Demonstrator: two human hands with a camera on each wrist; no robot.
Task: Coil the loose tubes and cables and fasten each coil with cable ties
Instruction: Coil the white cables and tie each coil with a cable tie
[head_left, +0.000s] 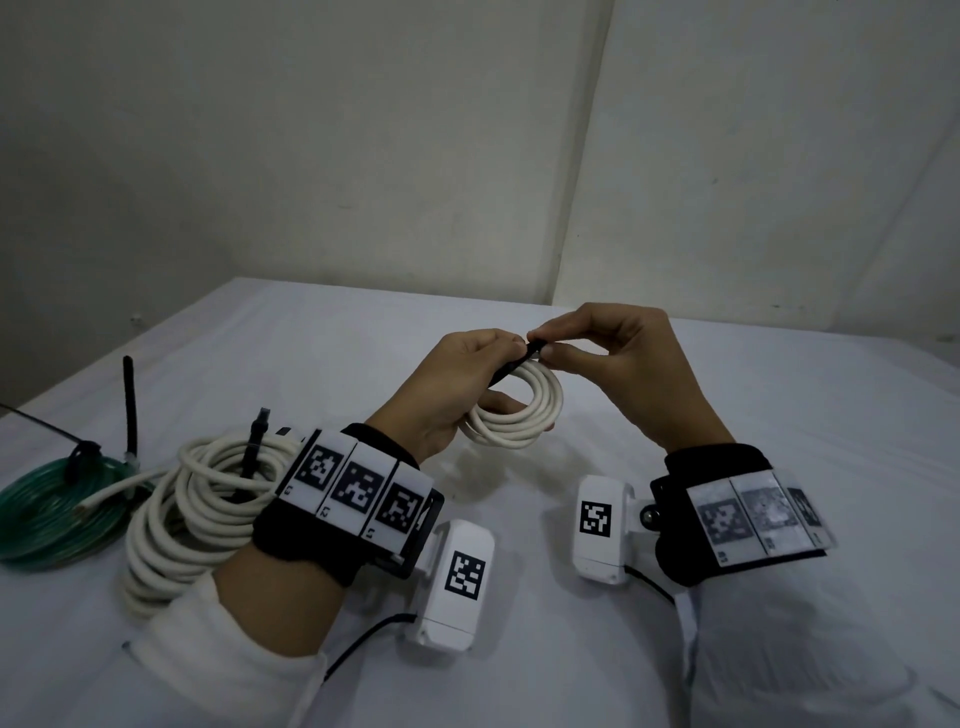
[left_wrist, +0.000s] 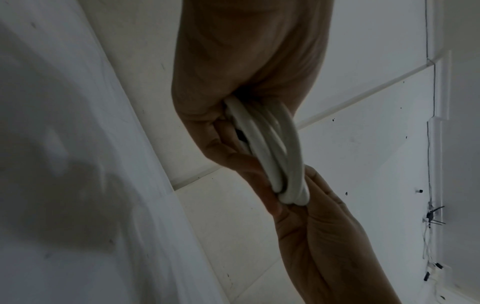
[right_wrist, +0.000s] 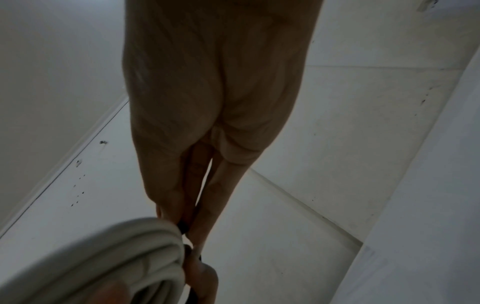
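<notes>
Above the middle of the table my left hand (head_left: 467, 384) grips a small coil of white cable (head_left: 524, 410), lifted off the cloth. A black cable tie (head_left: 519, 361) crosses the top of that coil. My right hand (head_left: 597, 353) pinches the tie's end between thumb and forefinger, right beside the left fingertips. In the left wrist view the white cable loops (left_wrist: 275, 152) run out of my left palm to where both hands meet. In the right wrist view the coil (right_wrist: 124, 251) sits low left, with the black tie (right_wrist: 185, 227) at my right fingertips.
A larger white cable coil (head_left: 192, 514) with a black tie sticking up lies left, partly under my left forearm. A green tube coil (head_left: 57, 509) with upright black ties lies at the far left edge. The table (head_left: 675, 649) is covered in white cloth; walls stand close behind.
</notes>
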